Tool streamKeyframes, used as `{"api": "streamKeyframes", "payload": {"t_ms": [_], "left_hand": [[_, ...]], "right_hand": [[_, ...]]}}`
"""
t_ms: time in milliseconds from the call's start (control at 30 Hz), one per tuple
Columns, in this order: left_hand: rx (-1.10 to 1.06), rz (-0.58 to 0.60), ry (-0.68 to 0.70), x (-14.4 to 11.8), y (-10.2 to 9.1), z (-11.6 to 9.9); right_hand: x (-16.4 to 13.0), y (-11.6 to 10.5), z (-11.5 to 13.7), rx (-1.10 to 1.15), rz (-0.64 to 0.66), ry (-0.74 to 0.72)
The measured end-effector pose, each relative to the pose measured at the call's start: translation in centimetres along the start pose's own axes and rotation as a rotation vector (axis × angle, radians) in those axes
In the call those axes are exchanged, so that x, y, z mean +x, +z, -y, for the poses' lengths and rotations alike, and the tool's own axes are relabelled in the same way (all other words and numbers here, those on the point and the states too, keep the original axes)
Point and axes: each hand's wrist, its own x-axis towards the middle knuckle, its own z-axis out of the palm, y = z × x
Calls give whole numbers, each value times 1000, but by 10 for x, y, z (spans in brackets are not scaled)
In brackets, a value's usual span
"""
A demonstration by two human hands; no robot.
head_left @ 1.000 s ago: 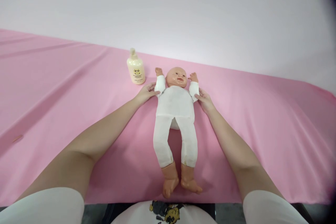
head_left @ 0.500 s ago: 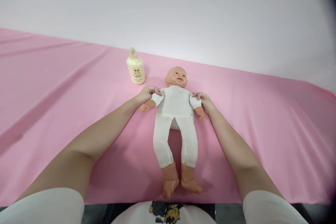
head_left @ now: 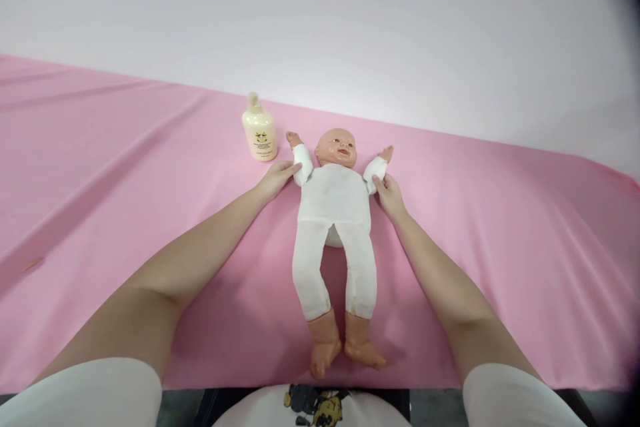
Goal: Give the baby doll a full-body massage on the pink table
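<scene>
Grip: The white-sleeved upper arms of a plastic baby doll in a white cloth suit are held, one in each bare hand. The left hand is laid against the sleeve nearest the bottle, fingers flat and only lightly closed; the right hand is pinched on the opposite sleeve.

Doll's place: The doll is laid face up on the pink cloth sheet, head away from the person, feet close to the near edge.

Arms of the doll: Both are raised and spread outward beside the head, small fists pointing up and away.

Work done, as judged: The doll is set straight and its arms are lifted wide. The suit is on in full; the legs lie untouched.

Work left, as judged: The cream plastic lotion bottle with a capped neck stands upright and closed, just beyond the left hand, apart from it.

Edges: The sheet's near edge runs just below the doll's feet, by the person's white shirt. Its far edge meets a pale plain surface behind the doll's head.

Open room: Wide bare sheet lies to either side of the forearms; a few soft folds are seen at far left.
</scene>
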Motion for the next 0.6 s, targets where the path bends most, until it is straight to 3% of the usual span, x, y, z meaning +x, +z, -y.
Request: {"api": "streamKeyframes", "payload": {"t_ms": [133,400,500,600], "left_hand": [[145,-65,-13,-1,1,-3],[631,-114,41,1,3,-10],[617,-109,71,0,3,-10],[445,-50,65,1,1,-7]], "right_hand": [[-3,-3,1,-283,-11,-32],[1,-2,-2,-338,14,-35],[4,-3,-7,-300,22,-23],[9,-3,-16,-190,60,8]]}}
